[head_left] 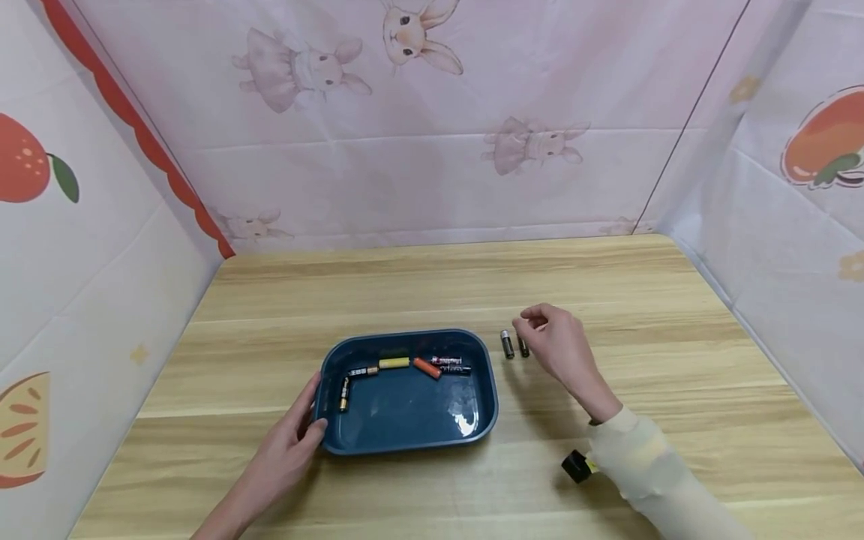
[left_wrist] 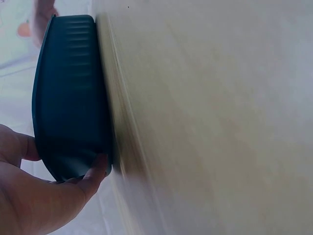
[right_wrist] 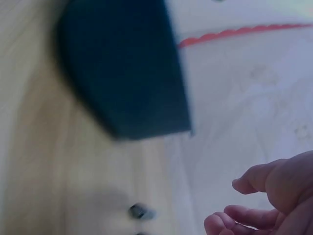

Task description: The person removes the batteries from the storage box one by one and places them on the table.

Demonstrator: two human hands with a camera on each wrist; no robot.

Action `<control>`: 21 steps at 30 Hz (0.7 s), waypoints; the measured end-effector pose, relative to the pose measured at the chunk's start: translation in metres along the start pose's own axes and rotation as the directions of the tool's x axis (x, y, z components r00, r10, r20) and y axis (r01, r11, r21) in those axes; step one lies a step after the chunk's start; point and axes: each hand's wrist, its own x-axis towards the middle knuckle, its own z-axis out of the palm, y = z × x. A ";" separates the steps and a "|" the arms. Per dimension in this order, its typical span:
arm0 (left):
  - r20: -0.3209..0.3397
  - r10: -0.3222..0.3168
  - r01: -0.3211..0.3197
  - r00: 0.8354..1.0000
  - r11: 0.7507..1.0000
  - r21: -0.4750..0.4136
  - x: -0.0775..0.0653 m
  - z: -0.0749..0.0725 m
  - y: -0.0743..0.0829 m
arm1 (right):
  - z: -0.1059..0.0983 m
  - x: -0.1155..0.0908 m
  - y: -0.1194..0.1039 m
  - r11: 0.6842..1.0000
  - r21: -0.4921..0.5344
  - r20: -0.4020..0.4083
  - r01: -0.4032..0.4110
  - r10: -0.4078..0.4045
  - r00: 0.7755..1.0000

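Observation:
My left hand [head_left: 292, 442] holds the left end of a dark blue rectangular tray [head_left: 405, 445], thumb and fingers around its corner. In the left wrist view, the tray's outer side [left_wrist: 73, 88] is between my thumb and fingers. Inside the tray lie several batteries, among them a yellow battery [head_left: 394, 363], an orange battery [head_left: 427, 367] and a black-and-gold battery [head_left: 344, 394]. Right of the tray, a battery with a silver end [head_left: 508, 344] and a dark battery [head_left: 524, 348] lie on the table. My right hand [head_left: 556, 345] hovers by them, thumb and fingers apart, holding nothing.
A small black object with a yellow part [head_left: 577, 466] is beside my right sleeve [head_left: 648, 457]. The wood-patterned table [head_left: 432, 285] ends at a pink cloth backdrop [head_left: 405, 180] printed with rabbits. White cloth walls with fruit prints stand at both sides.

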 end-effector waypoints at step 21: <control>0.008 -0.021 0.021 1.000 1.000 -0.012 0.000 -0.001 0.001 | 0.041 -0.023 -0.076 0.949 0.311 0.223 0.040 -0.114 0.968</control>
